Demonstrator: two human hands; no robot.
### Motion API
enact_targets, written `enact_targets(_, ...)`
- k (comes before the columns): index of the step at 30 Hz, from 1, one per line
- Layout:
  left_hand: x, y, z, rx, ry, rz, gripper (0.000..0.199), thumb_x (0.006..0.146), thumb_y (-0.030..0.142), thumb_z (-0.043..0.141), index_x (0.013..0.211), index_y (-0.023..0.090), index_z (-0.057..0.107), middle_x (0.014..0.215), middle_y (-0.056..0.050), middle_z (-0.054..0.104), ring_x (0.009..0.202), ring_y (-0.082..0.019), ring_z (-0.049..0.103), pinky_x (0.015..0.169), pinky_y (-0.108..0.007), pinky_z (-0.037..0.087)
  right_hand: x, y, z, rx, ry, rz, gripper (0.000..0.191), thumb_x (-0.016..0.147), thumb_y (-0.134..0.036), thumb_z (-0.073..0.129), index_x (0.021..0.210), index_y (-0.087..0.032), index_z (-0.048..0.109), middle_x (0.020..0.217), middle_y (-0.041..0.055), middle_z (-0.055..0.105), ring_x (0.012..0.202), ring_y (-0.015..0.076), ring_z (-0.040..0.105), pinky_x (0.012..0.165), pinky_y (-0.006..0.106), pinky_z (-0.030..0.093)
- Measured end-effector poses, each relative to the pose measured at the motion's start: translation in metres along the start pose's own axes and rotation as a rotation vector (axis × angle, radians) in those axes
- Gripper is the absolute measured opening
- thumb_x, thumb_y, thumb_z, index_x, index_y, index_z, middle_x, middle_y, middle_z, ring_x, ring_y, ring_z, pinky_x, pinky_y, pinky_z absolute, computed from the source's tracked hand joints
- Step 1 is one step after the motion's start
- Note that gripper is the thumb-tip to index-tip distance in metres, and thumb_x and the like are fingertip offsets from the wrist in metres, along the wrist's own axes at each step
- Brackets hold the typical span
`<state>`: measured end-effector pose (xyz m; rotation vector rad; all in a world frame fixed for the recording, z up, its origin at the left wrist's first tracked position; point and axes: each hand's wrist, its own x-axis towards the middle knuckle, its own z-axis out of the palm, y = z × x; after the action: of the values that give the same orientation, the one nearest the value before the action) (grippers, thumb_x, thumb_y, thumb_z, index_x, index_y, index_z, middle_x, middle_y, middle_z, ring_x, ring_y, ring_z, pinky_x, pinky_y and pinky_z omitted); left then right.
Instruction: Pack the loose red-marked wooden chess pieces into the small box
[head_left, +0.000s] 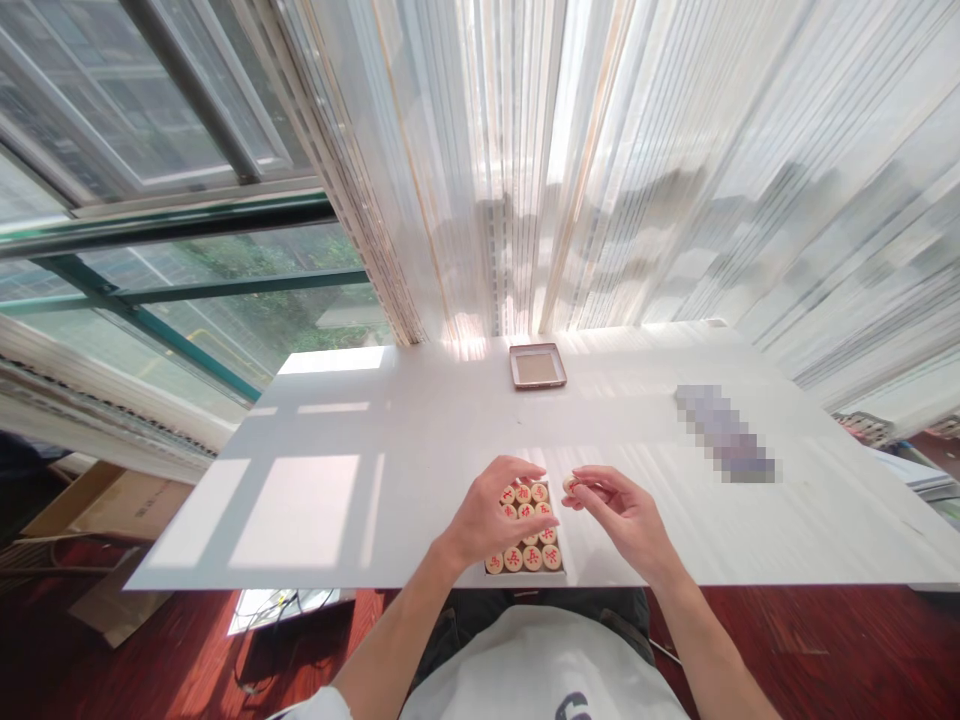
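Near the front edge of the white table lies a shallow box (pixel 562 571) filled with round wooden pieces (pixel 532 558) that bear red characters. My left hand (pixel 493 510) reaches over the left side of the box, thumb and fingers apart, hiding some of the pieces. Just right of the box, my right hand (pixel 619 510) pinches one round piece (pixel 571 486) between thumb and fingers, slightly above the table.
A square, shallow lid or tray (pixel 538 367) rests at the back middle of the white table (pixel 420 430). A blurred-out oblong object (pixel 724 435) lies to the right. Sheer curtains (pixel 510 170) hang behind the table; cardboard (pixel 135 505) stands on the floor at left.
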<state>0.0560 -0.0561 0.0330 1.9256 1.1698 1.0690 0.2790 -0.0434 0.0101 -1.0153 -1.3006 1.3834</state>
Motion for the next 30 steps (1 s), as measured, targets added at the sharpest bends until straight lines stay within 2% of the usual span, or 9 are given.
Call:
enact_targets(2,-0.014,-0.006,-0.013,0.071,-0.022,-0.005,0.072,0.071,0.045,0.085,0.133,0.026,0.055,0.133,-0.010,0.058,0.126,-0.028,0.054,0.110,-0.045,0.045,0.002,0.004,-0.003,0.003,0.046,0.019,0.026,0.084,-0.041,0.076,0.102,-0.023,0.070,0.092,0.0044,0.075,0.078,0.0213,0.075,0.078,0.035,0.061)
enact_targets(4,-0.032,-0.012,-0.024,0.132,-0.106,-0.079,0.100,0.063,0.050,0.088,0.147,0.029,0.039,0.152,-0.012,0.041,0.141,-0.032,0.039,0.117,-0.051,0.036,0.004,0.006,-0.006,-0.008,0.080,0.031,0.029,0.082,-0.043,0.077,0.100,-0.023,0.070,0.091,0.0049,0.076,0.079,0.0218,0.075,0.079,0.036,0.061)
enact_targets(6,-0.049,-0.018,-0.031,0.181,-0.202,-0.159,0.116,0.059,0.053,0.089,0.154,0.030,0.026,0.160,-0.012,0.029,0.146,-0.035,0.031,0.119,-0.054,0.032,0.005,0.009,-0.009,-0.022,0.093,0.037,0.032,0.080,-0.045,0.078,0.100,-0.022,0.071,0.090,0.0056,0.077,0.079,0.0223,0.075,0.080,0.038,0.061)
enact_targets(8,-0.062,-0.022,-0.034,0.231,-0.250,-0.207,0.122,0.059,0.052,0.089,0.156,0.031,0.019,0.163,-0.011,0.024,0.148,-0.036,0.026,0.120,-0.056,0.030,0.006,0.011,-0.011,-0.039,0.090,0.038,0.035,0.078,-0.046,0.079,0.101,-0.021,0.070,0.090,0.0062,0.077,0.081,0.0228,0.074,0.080,0.039,0.061)
enact_targets(12,-0.070,-0.028,-0.030,0.320,-0.249,-0.201,0.116,0.063,0.044,0.087,0.156,0.030,0.020,0.162,-0.011,0.027,0.149,-0.037,0.024,0.123,-0.057,0.023,0.009,0.017,-0.014,-0.065,0.090,0.043,0.040,0.074,-0.047,0.081,0.102,-0.021,0.071,0.091,0.0077,0.077,0.086,0.0239,0.073,0.078,0.038,0.061)
enact_targets(18,-0.054,-0.035,-0.019,0.346,-0.204,-0.138,0.108,0.066,0.041,0.085,0.154,0.026,0.024,0.158,-0.013,0.034,0.147,-0.037,0.029,0.124,-0.057,0.021,0.008,0.025,-0.021,-0.108,0.081,0.067,0.034,0.082,-0.046,0.075,0.104,-0.021,0.071,0.093,0.0076,0.075,0.083,0.0222,0.073,0.071,0.032,0.057)
enact_targets(24,-0.028,-0.043,-0.011,0.324,-0.174,-0.089,0.102,0.068,0.038,0.083,0.153,0.024,0.027,0.158,-0.012,0.034,0.146,-0.033,0.030,0.122,-0.051,0.029,0.011,0.031,-0.027,-0.083,0.127,0.081,0.036,0.082,-0.048,0.074,0.105,-0.020,0.070,0.095,0.0085,0.076,0.088,0.0255,0.073,0.080,0.039,0.058)
enact_targets(30,-0.004,-0.051,-0.007,0.305,-0.169,-0.044,0.097,0.067,0.041,0.085,0.148,0.025,0.033,0.156,-0.013,0.036,0.145,-0.032,0.033,0.121,-0.050,0.031,0.015,0.026,-0.027,-0.023,0.120,0.103,0.046,0.077,-0.047,0.081,0.114,-0.022,0.068,0.104,0.0087,0.075,0.095,0.0265,0.074,0.088,0.041,0.059)
